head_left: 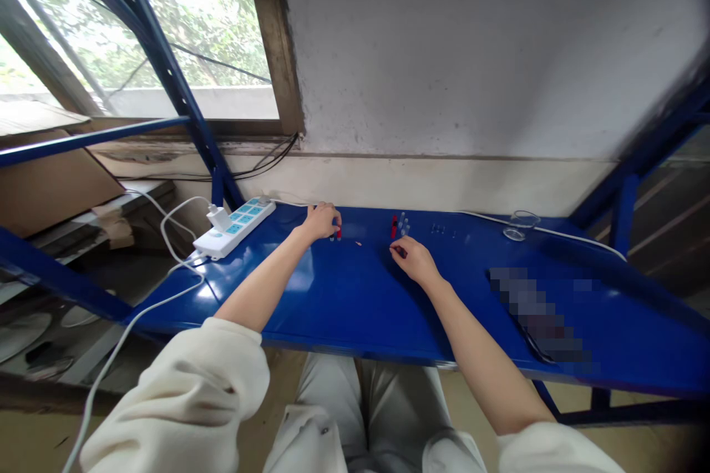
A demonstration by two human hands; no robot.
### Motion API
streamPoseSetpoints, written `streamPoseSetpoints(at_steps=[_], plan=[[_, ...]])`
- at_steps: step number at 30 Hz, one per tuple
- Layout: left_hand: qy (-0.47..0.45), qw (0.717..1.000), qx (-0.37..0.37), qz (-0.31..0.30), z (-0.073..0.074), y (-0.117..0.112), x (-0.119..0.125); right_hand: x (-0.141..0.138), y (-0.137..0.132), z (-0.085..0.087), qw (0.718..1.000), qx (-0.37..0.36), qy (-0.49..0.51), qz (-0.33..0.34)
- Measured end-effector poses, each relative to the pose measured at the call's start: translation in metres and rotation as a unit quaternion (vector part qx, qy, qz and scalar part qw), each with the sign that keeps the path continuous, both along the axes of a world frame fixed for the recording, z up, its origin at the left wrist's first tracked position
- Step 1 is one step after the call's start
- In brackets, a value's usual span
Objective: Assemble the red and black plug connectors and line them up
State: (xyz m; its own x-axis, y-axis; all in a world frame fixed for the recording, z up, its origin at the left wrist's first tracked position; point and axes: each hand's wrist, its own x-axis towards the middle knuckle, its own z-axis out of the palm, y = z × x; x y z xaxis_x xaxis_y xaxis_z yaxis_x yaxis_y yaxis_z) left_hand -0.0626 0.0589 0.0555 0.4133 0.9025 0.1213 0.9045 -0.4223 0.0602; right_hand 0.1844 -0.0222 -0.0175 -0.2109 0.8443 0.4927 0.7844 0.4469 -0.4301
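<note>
My left hand (322, 221) is at the back of the blue table, its fingers curled down around small red and black pieces (336, 235); which of them it grips is too small to tell. My right hand (413, 259) is closed in a pinch just above the table. Something dark may sit between its fingertips, but I cannot make it out. Just beyond that hand lie a small red stick-like piece (394, 226) and several small clear pieces (404, 224). Between my hands rests a tiny pale bit (358, 243).
A white power strip (236, 228) with a plugged-in charger stands at the left end of the blue table (344, 303). To the right are more tiny clear pieces (438, 228), a clear cup (515, 233), a white cable (577, 238) and a blurred dark flat object (535, 314).
</note>
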Motion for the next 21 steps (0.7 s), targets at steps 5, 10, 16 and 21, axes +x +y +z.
streamPoseSetpoints(at_steps=[5, 10, 16, 21], plan=[[-0.001, 1.0, 0.003, -0.001, -0.001, 0.0, 0.0, 0.002, 0.001, -0.002, 1.0, 0.001, 0.0, -0.002], [-0.002, 1.0, 0.0, -0.001, 0.0, 0.001, -0.003, 0.004, 0.001, -0.002, 1.0, 0.004, -0.009, -0.017], [-0.093, 0.991, 0.092, -0.034, 0.012, -0.018, 0.013, 0.009, -0.001, 0.003, 0.996, -0.003, -0.042, -0.08], [-0.19, 0.964, 0.158, -0.102, -0.004, -0.051, 0.059, 0.016, -0.002, 0.005, 0.984, -0.034, -0.074, -0.157]])
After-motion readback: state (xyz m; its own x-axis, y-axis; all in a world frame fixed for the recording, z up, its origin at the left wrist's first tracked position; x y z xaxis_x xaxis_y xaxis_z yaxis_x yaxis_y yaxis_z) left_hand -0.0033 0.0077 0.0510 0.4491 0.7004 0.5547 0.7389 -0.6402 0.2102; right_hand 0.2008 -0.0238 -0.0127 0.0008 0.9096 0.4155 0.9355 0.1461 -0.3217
